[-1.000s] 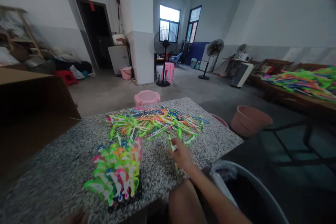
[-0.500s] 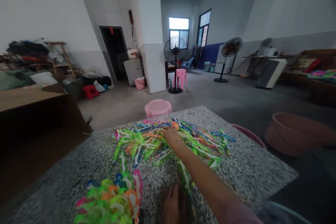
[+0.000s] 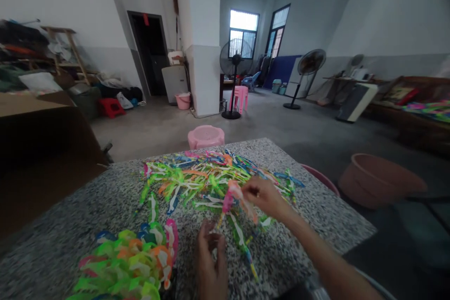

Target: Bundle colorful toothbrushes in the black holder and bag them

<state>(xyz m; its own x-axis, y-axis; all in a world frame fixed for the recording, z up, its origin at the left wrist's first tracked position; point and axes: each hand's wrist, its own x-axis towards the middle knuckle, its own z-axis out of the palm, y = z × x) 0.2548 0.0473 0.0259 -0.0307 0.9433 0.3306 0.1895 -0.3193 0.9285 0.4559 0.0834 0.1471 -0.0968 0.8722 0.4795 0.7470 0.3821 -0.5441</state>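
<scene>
My right hand (image 3: 265,197) is closed in a pinch on a soft orange-and-pink plastic strip (image 3: 232,192), which hangs above the near side of the heap and is blurred by motion. Below it, my left hand (image 3: 211,258) is raised with thumb and fingers apart and curved, near the thin yellow end under the strip. A wide heap of similar strips (image 3: 190,178), mostly green with blue, orange and pink, spreads over the speckled stone tabletop (image 3: 116,206). A single green-and-white strip (image 3: 238,230) with a striped thin stick lies between my hands. At the near left sits a dense bundle of strips (image 3: 130,262).
An open cardboard box (image 3: 42,108) stands left of the table. A pink stool (image 3: 206,137) is beyond the far edge. Pink tubs (image 3: 378,180) stand on the floor at the right. Two standing fans (image 3: 236,60) are farther back.
My right hand has come back from the heap toward me and to the right, now with the orange-and-pink strip. My left hand has risen and opened. The view has shifted slightly.
</scene>
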